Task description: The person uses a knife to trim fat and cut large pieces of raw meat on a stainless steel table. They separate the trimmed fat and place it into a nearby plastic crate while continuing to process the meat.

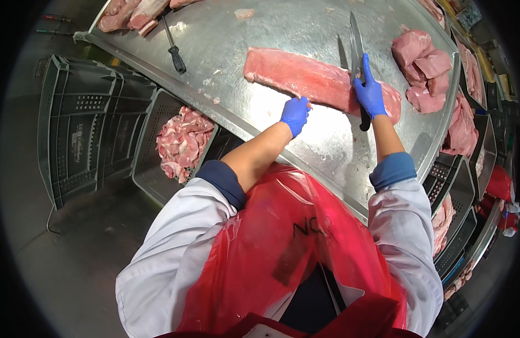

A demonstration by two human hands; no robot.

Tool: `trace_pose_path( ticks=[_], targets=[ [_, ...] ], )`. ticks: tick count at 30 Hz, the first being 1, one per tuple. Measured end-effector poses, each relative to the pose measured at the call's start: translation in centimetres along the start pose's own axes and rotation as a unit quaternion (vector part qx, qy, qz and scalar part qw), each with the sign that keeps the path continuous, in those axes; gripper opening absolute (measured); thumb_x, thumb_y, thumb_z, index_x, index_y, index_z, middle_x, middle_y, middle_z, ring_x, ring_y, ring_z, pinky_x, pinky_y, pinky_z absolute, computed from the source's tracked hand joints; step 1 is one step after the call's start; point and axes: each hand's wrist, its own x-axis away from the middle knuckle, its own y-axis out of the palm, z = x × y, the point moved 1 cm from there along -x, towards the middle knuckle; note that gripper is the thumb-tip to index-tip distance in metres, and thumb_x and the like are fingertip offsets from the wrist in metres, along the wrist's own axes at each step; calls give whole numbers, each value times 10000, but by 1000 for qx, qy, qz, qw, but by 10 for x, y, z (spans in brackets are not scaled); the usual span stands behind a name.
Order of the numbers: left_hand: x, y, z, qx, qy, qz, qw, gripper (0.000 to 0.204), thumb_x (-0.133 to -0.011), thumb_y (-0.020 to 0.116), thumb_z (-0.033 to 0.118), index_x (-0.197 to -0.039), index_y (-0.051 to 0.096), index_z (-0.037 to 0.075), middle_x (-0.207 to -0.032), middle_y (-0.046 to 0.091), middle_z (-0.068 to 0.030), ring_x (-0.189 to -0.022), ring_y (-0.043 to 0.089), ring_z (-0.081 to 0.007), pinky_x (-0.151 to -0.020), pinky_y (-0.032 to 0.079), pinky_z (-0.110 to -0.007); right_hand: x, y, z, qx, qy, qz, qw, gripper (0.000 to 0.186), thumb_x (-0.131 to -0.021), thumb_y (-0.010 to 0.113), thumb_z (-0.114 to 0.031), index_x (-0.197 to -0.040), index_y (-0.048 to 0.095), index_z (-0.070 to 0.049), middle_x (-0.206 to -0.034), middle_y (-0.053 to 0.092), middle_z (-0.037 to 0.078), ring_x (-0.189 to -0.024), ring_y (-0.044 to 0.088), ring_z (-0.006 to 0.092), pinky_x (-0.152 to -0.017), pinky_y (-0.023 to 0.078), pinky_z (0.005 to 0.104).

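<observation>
"Where's room to pass?"

"Over bare counter between the left hand and right hand, up to the long meat slab; also left of the slab, short of the black-handled tool."

"And rightward?"

"The knife spans the slab there; a meat pile blocks farther over."

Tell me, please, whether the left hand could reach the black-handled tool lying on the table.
Probably yes: the left hand is at the near edge of the long meat piece, and only small scraps show on the steel table between it and the black-handled tool; the way looks free.
</observation>
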Motion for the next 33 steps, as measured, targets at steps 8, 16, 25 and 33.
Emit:
trace_pose_path(
  ticks=[8,16,25,33],
  targets=[
    [6,-19,1,-62,14,-31,997,203,-963,525,219,-798,566,109,-617,469,22,-431,352,-75,-388,261,-254,56,15,-60,65,-247,-75,964,768,-894,560,-104,-1561,296,-376,-900,698,186,-763,675,388,-709,549,478],
    [14,-28,-5,-3,3,-25,1000,225,-1001,502,217,-805,547,118,-634,477,29,-433,346,-66,-383,259,-245,76,35,-73,181,-277,-225,916,769,-920,548,-135,-1567,250,-424,-866,702,171,-744,685,358,-658,541,475],
    [18,-42,2,-72,22,-53,996,214,-1009,501,213,-825,555,118,-627,466,41,-434,340,-61,-384,257,-244,105,77,-95,240,-203,-189,930,794,-922,506,-116,-1590,180,-396,-919,704,188,-762,694,368,-711,563,482],
    [34,-103,9,33,17,-154,987,172,-991,505,190,-838,532,117,-667,474,25,-440,327,-53,-390,253,-226,180,8,-46,260,-182,-229,920,873,-854,582,-76,-1608,207,-306,-765,652,157,-633,655,329,-599,532,449]
  ],
)
